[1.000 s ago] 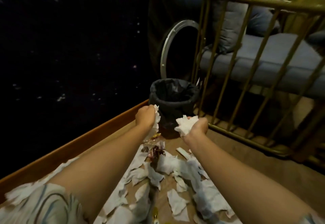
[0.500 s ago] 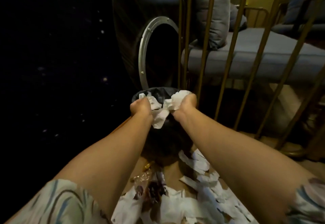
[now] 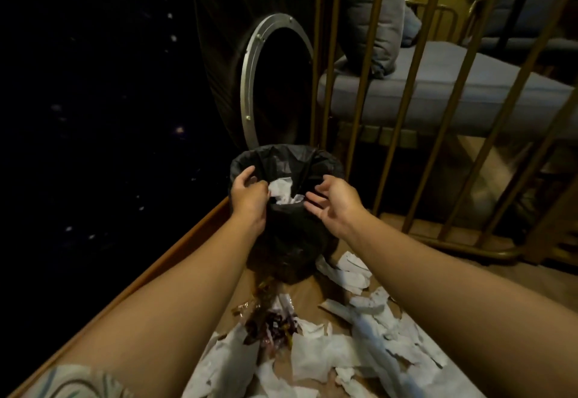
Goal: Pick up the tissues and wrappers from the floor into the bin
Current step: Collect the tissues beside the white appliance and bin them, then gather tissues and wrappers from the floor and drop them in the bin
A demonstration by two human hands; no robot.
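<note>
A small bin (image 3: 325, 163) lined with a black bag stands on the floor in front of me. Crumpled white tissue (image 3: 283, 191) lies inside its mouth. My left hand (image 3: 248, 194) hovers over the bin's left rim, fingers apart, holding nothing. My right hand (image 3: 333, 202) is over the right rim, palm turned inward, fingers spread and empty. Many torn white tissues (image 3: 328, 350) cover the brown floor between my arms. Dark shiny wrappers (image 3: 272, 325) lie among them, just in front of the bin.
A gold metal railing (image 3: 406, 100) rises right behind the bin, with a grey cushioned seat (image 3: 469, 91) beyond it. A round metal-rimmed opening (image 3: 250, 85) sits behind the bin. A wooden edge (image 3: 156, 272) borders the floor on the left; past it all is dark.
Both hands carried tissue from in front of the bin to over its mouth, then spread their fingers. The tissue now lies inside the bin.
</note>
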